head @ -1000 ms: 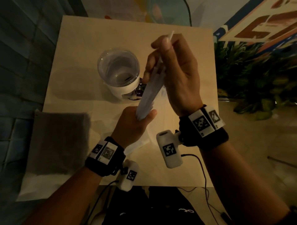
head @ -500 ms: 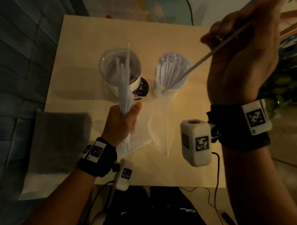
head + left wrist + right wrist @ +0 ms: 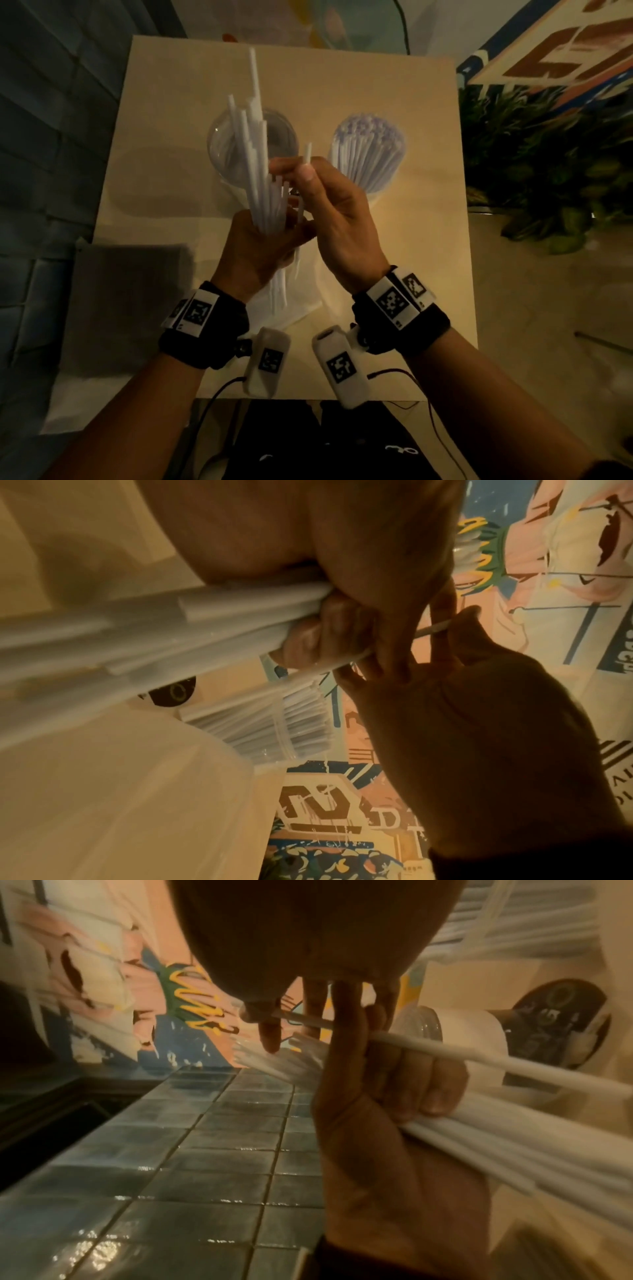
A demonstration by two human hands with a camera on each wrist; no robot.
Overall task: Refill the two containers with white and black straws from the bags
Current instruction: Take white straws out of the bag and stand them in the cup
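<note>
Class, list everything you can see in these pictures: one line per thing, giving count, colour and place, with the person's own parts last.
Table: one, beige, centre.
Right container: one, clear, far right of the table, packed with white straws.
Left container: one, clear, far left of the table, behind the held bundle.
Straw bundle: many, white, held upright.
Single straw: one, white, beside the bundle.
Plastic bag: one, clear, table under the hands.
Plants: green, right of the table.
Left hand: grips the bundle.
Right hand: pinches the single straw.
</note>
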